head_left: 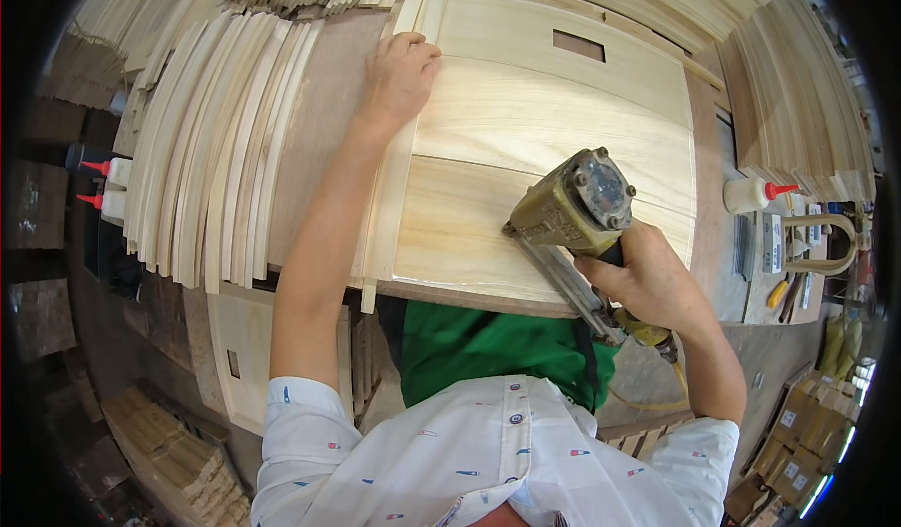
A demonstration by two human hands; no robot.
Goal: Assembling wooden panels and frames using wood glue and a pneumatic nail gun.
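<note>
A pale wooden panel (563, 114), made of wide boards with a small rectangular cutout near its far edge, lies flat on the bench before me. Along its left edge run narrow wooden strips (399, 208). My left hand (405, 75) has its fingers curled over the strip near the far left corner, pressing it at the panel's edge. In my right hand (648, 275) is a pneumatic nail gun (577, 208), gripped by its handle. Its worn yellowish head is over the panel's near right part, nose tilted to the left; what the nose touches is hard to tell.
Stacked wooden strips (216, 152) cover the left side, with more piled at the back. At right stand a white glue bottle (746, 195) with a red tip, and tall board stacks (798, 95). A yellow air hose (678, 377) trails below the gun. Cardboard boxes (802, 433) sit lower right.
</note>
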